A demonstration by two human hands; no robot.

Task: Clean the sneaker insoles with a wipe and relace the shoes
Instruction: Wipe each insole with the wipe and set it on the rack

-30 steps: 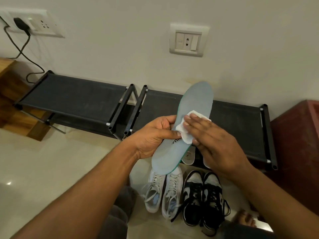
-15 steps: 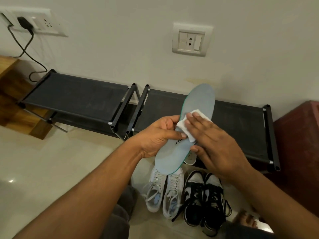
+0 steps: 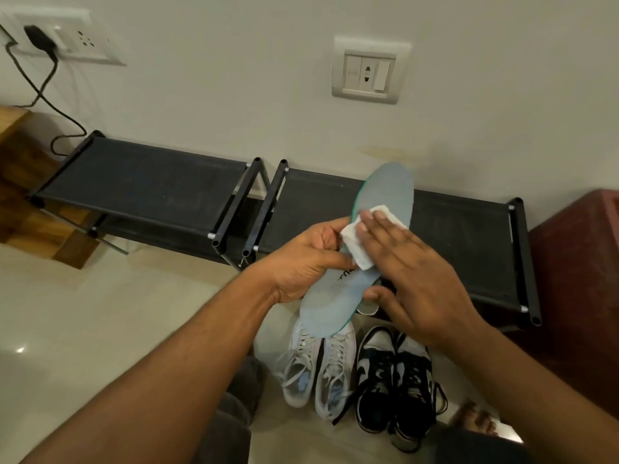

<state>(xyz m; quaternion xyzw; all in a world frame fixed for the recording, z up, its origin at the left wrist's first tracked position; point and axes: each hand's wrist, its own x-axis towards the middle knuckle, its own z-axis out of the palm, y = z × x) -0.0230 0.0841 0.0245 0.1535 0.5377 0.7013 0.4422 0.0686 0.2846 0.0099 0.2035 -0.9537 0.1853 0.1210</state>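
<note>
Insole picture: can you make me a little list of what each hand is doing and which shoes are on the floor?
Holding: left hand grips the grey insole around its middle, toe end pointing up toward the wall
Wiping: right hand presses the white wipe onto the insole with flat fingers
Floor: white sneakers beside black and white sneakers, below the hands
Behind: black shoe rack along the wall

One head-worn camera looks forward and down, close.
</note>
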